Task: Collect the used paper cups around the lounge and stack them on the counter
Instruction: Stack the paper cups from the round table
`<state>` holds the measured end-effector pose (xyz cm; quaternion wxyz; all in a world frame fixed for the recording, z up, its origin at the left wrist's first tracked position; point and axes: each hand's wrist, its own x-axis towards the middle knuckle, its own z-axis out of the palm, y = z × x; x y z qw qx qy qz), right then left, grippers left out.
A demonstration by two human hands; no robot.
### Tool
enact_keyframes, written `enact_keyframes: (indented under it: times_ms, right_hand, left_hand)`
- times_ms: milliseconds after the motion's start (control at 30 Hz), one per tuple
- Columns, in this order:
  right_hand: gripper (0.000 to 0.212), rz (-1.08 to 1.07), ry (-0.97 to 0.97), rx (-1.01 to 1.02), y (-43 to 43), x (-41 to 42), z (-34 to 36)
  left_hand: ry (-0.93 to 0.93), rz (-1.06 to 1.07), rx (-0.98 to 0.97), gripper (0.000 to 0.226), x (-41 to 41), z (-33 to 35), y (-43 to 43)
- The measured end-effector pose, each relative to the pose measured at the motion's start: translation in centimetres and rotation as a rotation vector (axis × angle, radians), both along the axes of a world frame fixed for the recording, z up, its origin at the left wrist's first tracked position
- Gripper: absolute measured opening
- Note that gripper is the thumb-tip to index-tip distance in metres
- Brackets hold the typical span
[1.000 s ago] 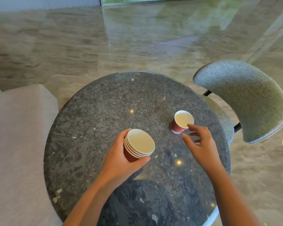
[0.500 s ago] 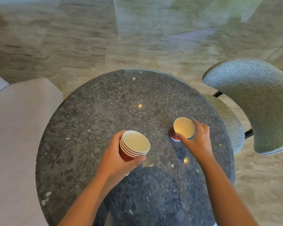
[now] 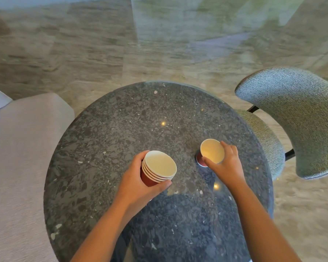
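The red walls of the stack of cups [image 3: 159, 165] are largely covered by the left hand [image 3: 138, 184], so only the rims can be counted and the stack's foot is not seen. Much of the outer wall of the single cup [image 3: 212, 151] is hidden behind its own rim and the right hand [image 3: 226, 165]. Both forearms are cut off by the lower edge, as is the near side of the table [image 3: 140, 114]. The chair [image 3: 292, 114] is cropped at the right edge, the pale cushioned seat [image 3: 21, 148] at the left. The far floor [image 3: 102, 44] is smeared by blur and reflections.
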<state>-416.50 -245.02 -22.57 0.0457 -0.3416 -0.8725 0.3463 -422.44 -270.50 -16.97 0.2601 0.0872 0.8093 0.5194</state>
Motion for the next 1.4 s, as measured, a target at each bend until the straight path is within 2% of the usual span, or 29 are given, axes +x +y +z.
enact_keyframes:
  times_ms: [233, 400, 567, 900, 1400]
  right_hand:
    - [0.075, 0.043, 0.184, -0.116, -3.7, 1.2, 3.4]
    - [0.059, 0.114, 0.346, -0.232, -7.1, 1.5, 7.4]
    - [0.067, 0.157, 0.414, -0.331, -9.9, 2.0, 10.4]
    - [0.062, 0.371, 0.36, -0.49, -13.6, 2.8, 12.2]
    - [0.08, 0.505, 0.296, -0.556, -16.7, 3.7, 11.6]
  left_hand:
    - [0.034, -0.015, 0.008, 0.079, 1.0, 0.0, -1.8]
    - [0.044, -0.015, 0.038, 0.076, 2.0, -0.4, -3.3]
    - [0.082, -0.018, 0.043, 0.076, 2.5, -0.4, -4.8]
    - [0.137, -0.07, 0.067, 0.085, 2.9, 0.6, -7.5]
    - [0.167, -0.127, 0.155, 0.082, 4.5, 2.6, -9.7]
